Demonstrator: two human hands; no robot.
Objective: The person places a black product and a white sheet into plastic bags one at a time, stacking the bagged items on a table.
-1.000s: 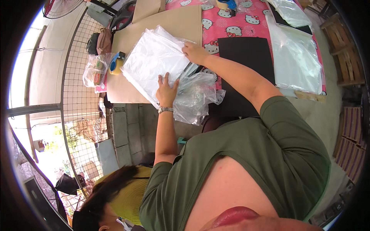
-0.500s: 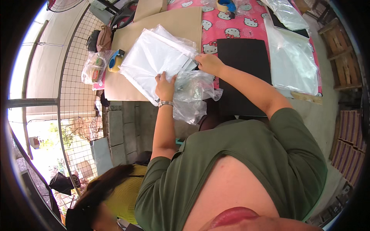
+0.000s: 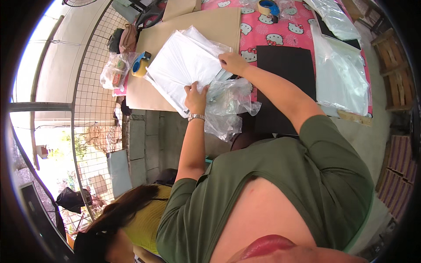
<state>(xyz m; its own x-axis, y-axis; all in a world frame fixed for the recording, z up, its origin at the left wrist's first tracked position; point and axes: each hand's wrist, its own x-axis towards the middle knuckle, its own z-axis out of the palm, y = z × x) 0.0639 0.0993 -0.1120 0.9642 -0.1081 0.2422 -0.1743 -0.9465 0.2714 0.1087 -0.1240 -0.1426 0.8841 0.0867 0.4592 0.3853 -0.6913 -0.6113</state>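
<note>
A stack of white, translucent plastic bags point(image 3: 180, 65) lies tilted on a brown cardboard sheet. My left hand point(image 3: 195, 98), with a metal watch on the wrist, is at the stack's near edge. Its fingers grip the top bag, and creases fan out from the fingertips. My right hand point(image 3: 233, 62) is closed in a pinch on the bags' right-hand corner. Below and between the hands, a crumpled clear plastic bag point(image 3: 230, 98) hangs partly over the table edge. A black board point(image 3: 285, 83) lies beneath my right forearm.
The cardboard sheet point(image 3: 142, 92) covers the table's left part, over a pink patterned cloth point(image 3: 278, 26). Tape dispensers stand at left point(image 3: 140, 65) and at back point(image 3: 267, 8). Clear plastic sleeves point(image 3: 342, 70) lie at right. Another person in a yellow top point(image 3: 147, 219) is at lower left.
The whole view has shifted, so the table sits slightly farther right. Creases on the top bag now gather more sharply at my left fingertips. My right hand still pinches the corner.
</note>
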